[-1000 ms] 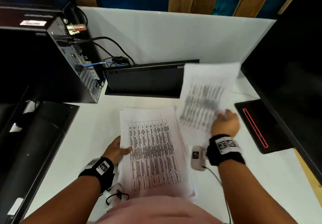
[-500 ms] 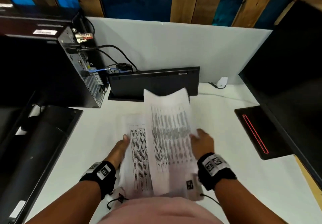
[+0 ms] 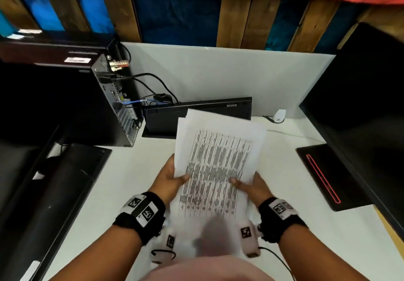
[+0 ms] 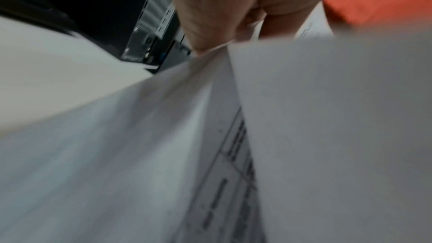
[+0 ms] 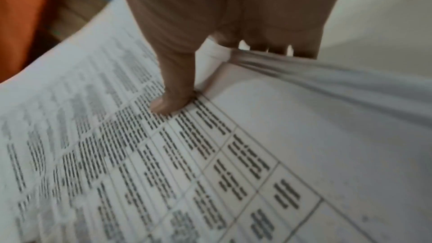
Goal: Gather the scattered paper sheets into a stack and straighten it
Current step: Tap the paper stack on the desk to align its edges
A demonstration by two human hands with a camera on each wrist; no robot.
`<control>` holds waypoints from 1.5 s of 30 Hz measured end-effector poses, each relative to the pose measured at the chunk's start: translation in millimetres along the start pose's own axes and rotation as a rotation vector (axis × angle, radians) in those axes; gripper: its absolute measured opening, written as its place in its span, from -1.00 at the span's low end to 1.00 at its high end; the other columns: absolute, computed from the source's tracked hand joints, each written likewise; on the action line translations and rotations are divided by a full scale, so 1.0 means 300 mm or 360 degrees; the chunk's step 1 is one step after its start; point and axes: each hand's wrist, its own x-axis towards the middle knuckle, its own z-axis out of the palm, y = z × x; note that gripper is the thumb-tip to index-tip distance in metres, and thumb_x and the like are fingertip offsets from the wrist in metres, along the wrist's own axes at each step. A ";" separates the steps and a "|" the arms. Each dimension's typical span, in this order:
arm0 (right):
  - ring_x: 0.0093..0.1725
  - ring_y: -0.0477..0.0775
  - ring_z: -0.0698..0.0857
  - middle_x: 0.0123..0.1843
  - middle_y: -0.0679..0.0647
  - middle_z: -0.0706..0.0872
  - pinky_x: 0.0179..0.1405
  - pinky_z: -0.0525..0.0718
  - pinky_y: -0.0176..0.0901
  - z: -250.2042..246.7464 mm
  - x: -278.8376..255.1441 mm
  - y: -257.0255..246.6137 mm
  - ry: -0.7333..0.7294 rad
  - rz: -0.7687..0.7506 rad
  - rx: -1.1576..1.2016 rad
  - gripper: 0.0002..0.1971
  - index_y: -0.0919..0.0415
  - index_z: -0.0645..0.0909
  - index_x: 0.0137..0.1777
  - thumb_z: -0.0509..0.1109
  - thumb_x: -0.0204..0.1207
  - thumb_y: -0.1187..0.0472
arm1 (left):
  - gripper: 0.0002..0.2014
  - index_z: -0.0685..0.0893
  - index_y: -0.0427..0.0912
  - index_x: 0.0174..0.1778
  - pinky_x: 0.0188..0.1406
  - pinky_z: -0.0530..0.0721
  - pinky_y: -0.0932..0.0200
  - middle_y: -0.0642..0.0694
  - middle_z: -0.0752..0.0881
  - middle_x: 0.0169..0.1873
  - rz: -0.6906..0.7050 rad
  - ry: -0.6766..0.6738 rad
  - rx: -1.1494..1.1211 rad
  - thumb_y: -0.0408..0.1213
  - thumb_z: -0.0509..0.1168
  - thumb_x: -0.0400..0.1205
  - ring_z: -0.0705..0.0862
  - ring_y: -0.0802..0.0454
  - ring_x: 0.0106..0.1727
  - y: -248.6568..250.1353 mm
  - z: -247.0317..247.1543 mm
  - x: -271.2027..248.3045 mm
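The left hand (image 3: 169, 176) and right hand (image 3: 254, 185) now both clasp the paper stack (image 3: 215, 167) by its side edges, thumbs on top, lifting it off the white desk (image 3: 131, 171) where it earlier lay.

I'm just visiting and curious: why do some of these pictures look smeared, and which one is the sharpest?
Head view: sharpest overall, though the paper stack is slightly smeared and a blurred shape sits at the bottom edge. Left wrist view: dim and very soft, the left hand and sheets hazy. Right wrist view: print near the right hand thumb readable as dashes, blurring toward the left edge.
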 end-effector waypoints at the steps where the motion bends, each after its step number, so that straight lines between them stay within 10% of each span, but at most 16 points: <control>1: 0.21 0.06 0.73 0.29 0.14 0.71 0.25 0.69 0.02 -0.008 -0.019 -0.055 0.0009 -0.0135 0.0148 -0.41 0.07 0.56 0.26 0.69 0.23 0.13 | -0.40 0.45 0.01 0.42 0.37 0.57 0.01 -0.09 0.69 0.26 0.0082 0.0015 -0.0035 -0.69 0.22 0.58 0.65 0.03 0.28 0.053 0.004 0.000; 7: 0.09 -0.11 0.78 0.03 -0.13 0.83 0.21 0.71 -0.07 0.012 -0.101 -0.285 0.0172 -0.0754 0.0419 -0.60 -0.05 0.59 0.17 0.40 0.50 0.47 | -0.44 0.34 -0.17 0.51 0.25 0.58 0.44 0.03 0.64 0.29 0.0447 0.0180 -0.0109 -0.66 0.20 0.62 0.65 0.45 0.19 0.231 0.002 0.010; 12: 0.46 -0.02 0.52 0.43 0.03 0.52 0.50 0.48 0.11 0.041 -0.148 -0.313 0.0475 -0.1057 0.0138 -0.16 -0.24 0.18 0.50 0.54 0.40 0.35 | -0.34 0.37 -0.27 0.47 0.32 0.64 0.11 -0.13 0.70 0.28 0.0526 0.0190 -0.0183 -0.51 0.47 0.47 0.68 0.05 0.31 0.246 -0.002 0.012; 15: 0.58 -0.03 0.28 0.56 0.17 0.26 0.60 0.25 -0.27 0.067 -0.179 -0.344 0.0730 -0.1465 -0.0136 -0.02 -0.31 -0.04 0.60 0.50 0.45 0.38 | -0.31 0.47 -0.24 0.35 0.02 0.71 0.32 -0.06 0.79 0.05 0.0606 0.0257 -0.0323 -0.15 0.56 0.33 0.77 0.13 0.10 0.271 0.017 -0.005; 18: 0.55 -0.20 0.23 0.56 0.31 0.16 0.46 0.21 -0.56 0.081 -0.198 -0.361 0.0895 -0.1733 -0.0463 -0.29 -0.12 0.25 0.58 0.39 0.54 0.41 | -0.41 0.54 -0.13 0.22 -0.11 0.66 0.38 0.01 0.72 -0.10 0.0747 0.0362 -0.0434 0.06 0.42 0.33 0.73 0.23 -0.10 0.315 0.040 -0.019; 25: 0.36 -0.30 0.41 0.45 0.06 0.27 0.29 0.39 -0.60 0.087 -0.192 -0.373 0.0848 -0.1377 -0.0334 -0.46 -0.14 0.46 0.41 0.52 0.47 0.18 | -0.85 0.62 0.02 -0.12 -0.04 0.59 0.17 0.11 0.66 -0.25 0.0766 0.0558 -0.0470 -0.01 0.29 0.53 0.65 0.15 -0.15 0.378 0.068 0.017; 36: 0.22 -0.42 0.47 0.22 -0.02 0.39 0.23 0.50 -0.52 0.076 -0.187 -0.402 0.0788 -0.1428 -0.0429 -0.49 -0.12 0.49 0.40 0.50 0.47 0.17 | -0.48 0.55 -0.07 0.11 -0.12 0.68 0.34 0.16 0.75 -0.16 0.0805 0.0299 -0.0396 0.11 0.44 0.33 0.74 0.23 -0.08 0.365 0.064 0.026; 45: 0.18 -0.24 0.69 0.20 -0.15 0.66 0.27 0.67 -0.11 0.069 -0.152 -0.386 0.0597 -0.1129 0.0078 -0.13 -0.09 0.06 0.62 0.51 0.46 0.28 | -0.19 0.48 -0.03 0.25 -0.01 0.72 0.27 -0.01 0.76 0.09 0.0667 0.0161 -0.0426 0.00 0.67 0.11 0.76 0.11 0.14 0.348 0.050 0.070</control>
